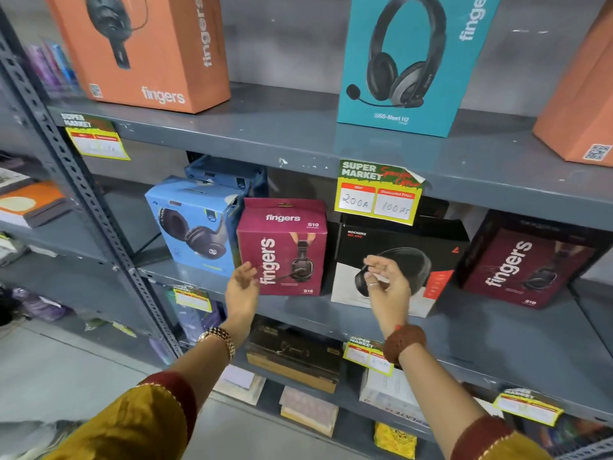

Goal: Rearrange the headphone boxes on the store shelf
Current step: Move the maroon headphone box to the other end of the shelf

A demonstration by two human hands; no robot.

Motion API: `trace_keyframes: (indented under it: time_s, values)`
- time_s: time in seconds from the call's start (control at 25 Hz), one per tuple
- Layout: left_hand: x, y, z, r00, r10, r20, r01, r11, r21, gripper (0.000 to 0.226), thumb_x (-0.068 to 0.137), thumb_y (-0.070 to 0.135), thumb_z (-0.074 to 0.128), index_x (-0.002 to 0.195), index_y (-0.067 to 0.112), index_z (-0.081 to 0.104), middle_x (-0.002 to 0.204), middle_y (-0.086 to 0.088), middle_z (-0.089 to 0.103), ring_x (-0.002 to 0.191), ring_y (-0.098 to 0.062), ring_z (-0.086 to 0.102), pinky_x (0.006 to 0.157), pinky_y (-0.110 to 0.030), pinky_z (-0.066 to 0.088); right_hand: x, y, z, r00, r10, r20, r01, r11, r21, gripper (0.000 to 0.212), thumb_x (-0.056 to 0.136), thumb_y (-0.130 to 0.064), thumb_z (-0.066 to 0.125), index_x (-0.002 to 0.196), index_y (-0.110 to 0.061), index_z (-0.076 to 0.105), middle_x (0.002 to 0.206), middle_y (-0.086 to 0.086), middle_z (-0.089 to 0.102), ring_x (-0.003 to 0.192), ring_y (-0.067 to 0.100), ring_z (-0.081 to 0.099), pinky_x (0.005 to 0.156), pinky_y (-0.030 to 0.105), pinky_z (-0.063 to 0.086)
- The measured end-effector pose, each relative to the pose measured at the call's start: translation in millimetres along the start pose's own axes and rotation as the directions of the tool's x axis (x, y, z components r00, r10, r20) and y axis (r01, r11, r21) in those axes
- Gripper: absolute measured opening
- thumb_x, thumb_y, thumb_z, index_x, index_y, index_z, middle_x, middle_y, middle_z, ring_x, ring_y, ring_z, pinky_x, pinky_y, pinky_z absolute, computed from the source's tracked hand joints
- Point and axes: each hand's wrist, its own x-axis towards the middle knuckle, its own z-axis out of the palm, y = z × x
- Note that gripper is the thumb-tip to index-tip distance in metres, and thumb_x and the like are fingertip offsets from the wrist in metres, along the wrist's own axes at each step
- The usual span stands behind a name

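A maroon "fingers" headphone box (pixel 282 247) stands upright on the middle grey shelf (pixel 205 277). A light blue headphone box (pixel 195 227) sits to its left, a black and white box (pixel 398 260) to its right, and a second maroon box (pixel 527 260) farther right. My left hand (pixel 241 287) is open just at the maroon box's lower left corner, holding nothing. My right hand (pixel 386 280) is open in front of the black and white box, fingers apart. On the upper shelf stand an orange box (pixel 142 48) and a teal box (pixel 408 64).
Another orange box (pixel 580 104) stands at the upper right edge. Yellow price tags (pixel 378 197) hang from the shelf fronts. Lower shelves hold a dark box (pixel 295 353) and flat packs. A perforated steel upright (pixel 83 194) bounds the shelf on the left.
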Motion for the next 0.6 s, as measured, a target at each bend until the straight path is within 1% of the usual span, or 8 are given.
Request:
trace_keyframes:
  time_s: [0.08, 0.16, 0.24, 0.28, 0.36, 0.44, 0.52, 0.6]
  values:
    - [8.3, 11.4, -14.4, 0.998, 0.048, -0.036, -0.048, 0.999, 0.009, 0.036, 0.089, -0.002, 0.044, 0.124, 0.004, 0.049, 0.119, -0.013, 0.059, 0.113, -0.031, 0.057, 0.087, -0.032, 0.049, 1.9, -11.9, 26.2, 0.990, 0.019, 0.142, -0.016, 1.000, -0.026, 0.034, 0.087, 0.005, 0.054, 0.117, -0.010, 0.061, 0.117, 0.004, 0.064, 0.114, 0.020, 0.059, 0.081, 0.001, 0.043]
    - [15.9, 25.2, -24.6, 0.998, 0.061, -0.023, -0.061, 0.998, -0.006, 0.035, 0.092, 0.004, 0.044, 0.127, 0.008, 0.046, 0.127, -0.009, 0.056, 0.105, -0.021, 0.057, 0.082, -0.028, 0.050, 7.9, -24.0, 53.5, 0.966, 0.094, 0.242, -0.091, 0.996, -0.023, 0.041, 0.090, -0.005, 0.056, 0.131, -0.012, 0.053, 0.132, 0.005, 0.058, 0.126, 0.021, 0.052, 0.095, 0.016, 0.042]
    - [18.0, 38.8, -26.7, 0.996, 0.081, 0.033, -0.080, 0.997, -0.011, 0.036, 0.095, 0.015, 0.043, 0.131, 0.011, 0.044, 0.128, -0.005, 0.054, 0.098, -0.013, 0.056, 0.075, -0.016, 0.050, 15.2, -31.1, 70.9, 0.939, 0.171, 0.298, -0.172, 0.985, -0.023, 0.053, 0.092, -0.015, 0.055, 0.143, -0.014, 0.040, 0.143, 0.006, 0.049, 0.134, 0.023, 0.044, 0.105, 0.030, 0.038]
    - [18.5, 45.5, -28.2, 0.993, 0.092, 0.069, -0.092, 0.996, -0.002, 0.037, 0.096, 0.022, 0.041, 0.132, 0.013, 0.044, 0.126, -0.003, 0.055, 0.093, -0.009, 0.056, 0.067, -0.010, 0.050, 18.3, -34.0, 80.0, 0.931, 0.191, 0.311, -0.191, 0.981, -0.028, 0.057, 0.093, -0.019, 0.055, 0.146, -0.015, 0.034, 0.146, 0.006, 0.046, 0.136, 0.024, 0.041, 0.107, 0.032, 0.035]
    - [19.8, 54.2, -28.4, 0.986, 0.094, 0.138, -0.100, 0.994, 0.041, 0.040, 0.097, 0.036, 0.034, 0.129, 0.016, 0.047, 0.117, 0.003, 0.057, 0.086, 0.001, 0.056, 0.059, -0.006, 0.045, 23.9, -36.2, 90.8, 0.926, 0.219, 0.308, -0.218, 0.975, -0.038, 0.060, 0.094, -0.024, 0.053, 0.148, -0.013, 0.029, 0.147, 0.006, 0.044, 0.137, 0.024, 0.040, 0.104, 0.028, 0.032]
    - [19.7, 56.8, -30.2, 0.977, 0.086, 0.193, -0.098, 0.994, 0.056, 0.048, 0.094, 0.049, 0.030, 0.123, 0.021, 0.055, 0.114, 0.006, 0.063, 0.089, 0.003, 0.060, 0.068, -0.008, 0.045, 25.0, -37.1, 92.6, 0.928, 0.229, 0.295, -0.234, 0.972, -0.018, 0.058, 0.095, -0.024, 0.051, 0.147, -0.011, 0.031, 0.144, 0.006, 0.046, 0.134, 0.021, 0.042, 0.098, 0.024, 0.031]
    - [17.1, 52.9, -34.1, 0.969, 0.100, 0.225, -0.111, 0.993, 0.039, 0.054, 0.093, 0.054, 0.024, 0.122, 0.024, 0.058, 0.119, 0.006, 0.064, 0.095, 0.000, 0.062, 0.077, -0.012, 0.050, 22.7, -37.5, 88.4, 0.930, 0.202, 0.308, -0.216, 0.976, 0.011, 0.051, 0.095, -0.024, 0.051, 0.143, -0.012, 0.037, 0.138, 0.003, 0.051, 0.128, 0.015, 0.046, 0.102, 0.027, 0.034]
    - [4.1, 52.7, -38.6, 0.962, 0.129, 0.243, -0.132, 0.991, -0.003, 0.055, 0.096, 0.050, 0.016, 0.128, 0.023, 0.052, 0.118, 0.012, 0.059, 0.095, 0.005, 0.058, 0.074, -0.003, 0.045, 15.9, -38.7, 80.7, 0.928, 0.157, 0.337, -0.176, 0.984, 0.025, 0.048, 0.095, -0.022, 0.050, 0.142, -0.013, 0.041, 0.134, -0.001, 0.053, 0.128, 0.013, 0.047, 0.105, 0.029, 0.035]
